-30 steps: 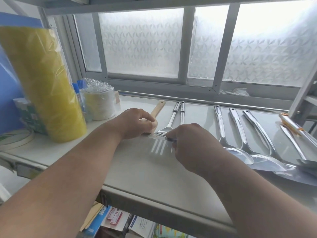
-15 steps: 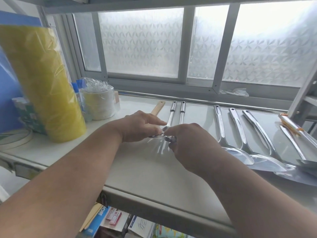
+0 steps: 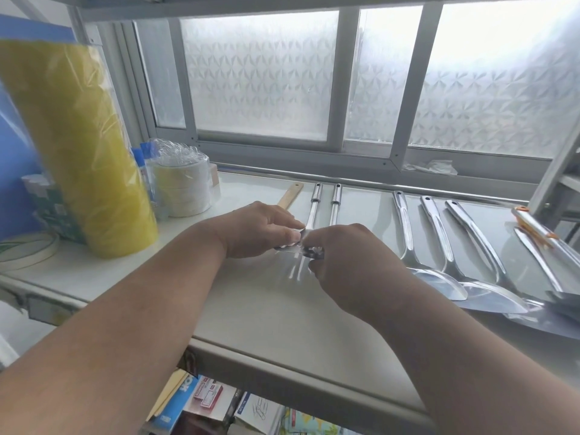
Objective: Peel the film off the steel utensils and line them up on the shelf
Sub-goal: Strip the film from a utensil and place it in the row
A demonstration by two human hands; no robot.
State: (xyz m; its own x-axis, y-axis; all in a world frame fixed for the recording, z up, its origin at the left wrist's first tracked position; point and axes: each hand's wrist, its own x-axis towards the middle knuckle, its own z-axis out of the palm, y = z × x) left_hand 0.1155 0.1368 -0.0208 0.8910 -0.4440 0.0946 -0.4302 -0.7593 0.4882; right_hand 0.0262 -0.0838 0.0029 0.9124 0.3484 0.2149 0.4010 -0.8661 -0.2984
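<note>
both hands (image 3: 314, 243) cover the fork's head (image 3: 301, 251); the film there is too blurred to make out; the right spatula (image 3: 533, 262) runs off frame.

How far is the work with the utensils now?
Three ladles already lie in a row. Both hands, left hand and right hand, pinch at the fork, apparently peeling film. The tools at far right still look wrapped.

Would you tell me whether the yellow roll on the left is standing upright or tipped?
Tipped: the yellow roll stands on the shelf, leaning left.
</note>
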